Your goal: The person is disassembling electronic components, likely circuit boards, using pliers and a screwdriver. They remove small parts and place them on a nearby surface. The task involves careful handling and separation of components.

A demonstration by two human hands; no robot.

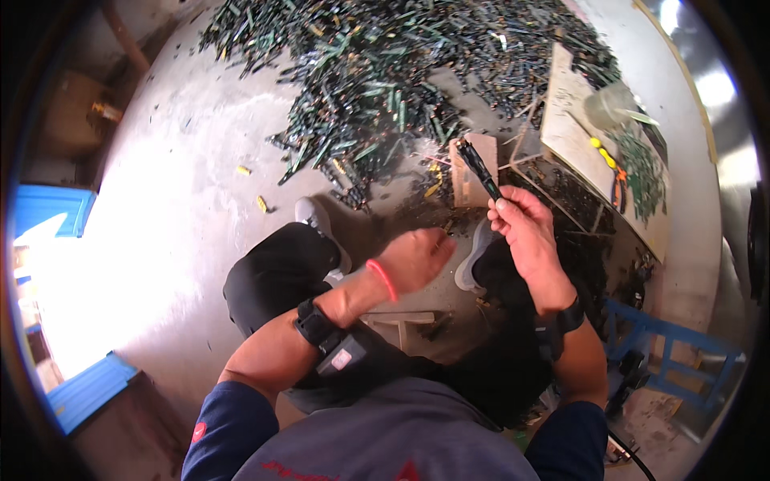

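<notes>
My right hand point(525, 228) pinches the lower end of a slim black stick-like part point(479, 167), which has a brass-coloured tip and a hint of green low down. The part points up and slightly left, its tip over a small upright board point(475, 191). My left hand point(415, 260), with a red band at the wrist, hovers above the gap between my legs, apart from the part. Its fingers are curled and a little blurred, and anything inside them is hidden from view.
A large pile of dark green and black strips point(369, 88) covers the floor ahead. On the right, a pale board point(573, 136) carries orange-handled pliers point(619, 189), a yellow-handled tool point(603, 152), a translucent cup point(607, 106) and green strips point(643, 176). A blue rack point(670, 353) stands lower right.
</notes>
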